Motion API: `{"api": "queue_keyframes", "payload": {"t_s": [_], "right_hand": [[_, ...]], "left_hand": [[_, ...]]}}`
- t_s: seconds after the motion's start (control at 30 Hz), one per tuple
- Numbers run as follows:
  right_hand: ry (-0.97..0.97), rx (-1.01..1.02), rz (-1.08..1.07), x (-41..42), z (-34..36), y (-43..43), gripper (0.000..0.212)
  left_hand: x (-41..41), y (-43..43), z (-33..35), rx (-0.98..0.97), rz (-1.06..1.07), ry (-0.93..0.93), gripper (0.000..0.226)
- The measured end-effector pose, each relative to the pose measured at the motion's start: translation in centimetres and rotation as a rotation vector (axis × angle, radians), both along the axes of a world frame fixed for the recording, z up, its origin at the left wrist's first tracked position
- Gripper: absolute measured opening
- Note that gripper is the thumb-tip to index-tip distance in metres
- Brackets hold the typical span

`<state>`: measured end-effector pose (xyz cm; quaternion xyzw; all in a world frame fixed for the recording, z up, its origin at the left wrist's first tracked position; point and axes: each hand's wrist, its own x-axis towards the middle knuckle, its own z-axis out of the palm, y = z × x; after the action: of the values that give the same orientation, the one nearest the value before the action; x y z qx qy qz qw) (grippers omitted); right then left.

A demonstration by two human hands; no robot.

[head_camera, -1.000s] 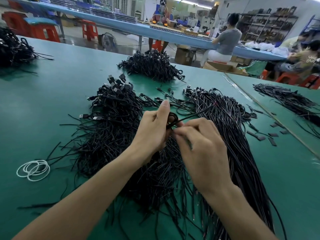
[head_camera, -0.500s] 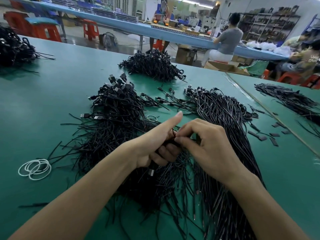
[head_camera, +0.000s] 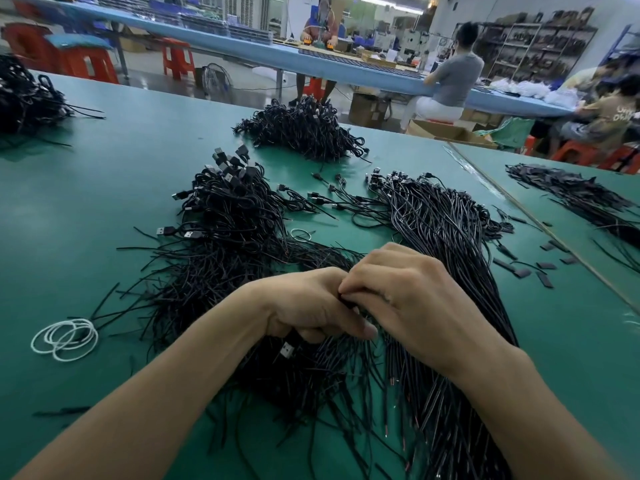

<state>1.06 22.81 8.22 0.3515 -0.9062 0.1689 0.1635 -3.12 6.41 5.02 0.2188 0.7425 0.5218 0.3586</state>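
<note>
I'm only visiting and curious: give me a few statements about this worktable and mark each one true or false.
1. The left hand and the right hand both grip a black cable. True.
2. The white loops lie to the right of the hands. False: they lie on the left, apart from both hands.
3. The table is green. True.
4. The stools at the back are blue. False: they are red.
5. A metal plug sticks out below the left hand. True.
</note>
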Motion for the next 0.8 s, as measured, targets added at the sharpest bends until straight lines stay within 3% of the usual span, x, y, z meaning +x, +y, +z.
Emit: {"api": "queue_keyframes", "payload": {"t_s": [0.1,0.3,0.4,0.47,0.53,0.7,0.8], "right_hand": [[-0.05,0.024,0.001,-0.2,-0.1,-0.1,0.006],[-0.08,-0.02,-0.015,-0.7,-0.1,0.1,0.019],[-0.044,-0.177,-0.117,-0.8,-0.4,0.3,0.024],[-0.016,-0.349,-0.208,-0.8,-0.7,0.0,0.026],[0.025,-0.541,-0.287,-0.8,-1.0,-0.5,0.03],[0.153,-0.863,-0.362,-0.5,-1.3,-1.8,0.039],[0.033,-1.039,-0.405,-0.8,-1.5,-2.2,0.033]], "left_hand": [[0.0,0.1,0.1,-0.014,0.01,0.034,0.019],[0.2,0.5,-0.3,0.102,0.095,0.015,0.036],[0.3,1.1,0.1,0.277,0.199,-0.02,0.022],[0.5,1.5,0.6,0.451,0.275,-0.143,0.01],[0.6,1.8,0.9,0.583,0.326,-0.178,0.014],[1.1,2.6,0.5,0.652,0.419,0.018,0.021],[0.7,2.7,0.2,0.544,0.443,0.261,0.025]]}}
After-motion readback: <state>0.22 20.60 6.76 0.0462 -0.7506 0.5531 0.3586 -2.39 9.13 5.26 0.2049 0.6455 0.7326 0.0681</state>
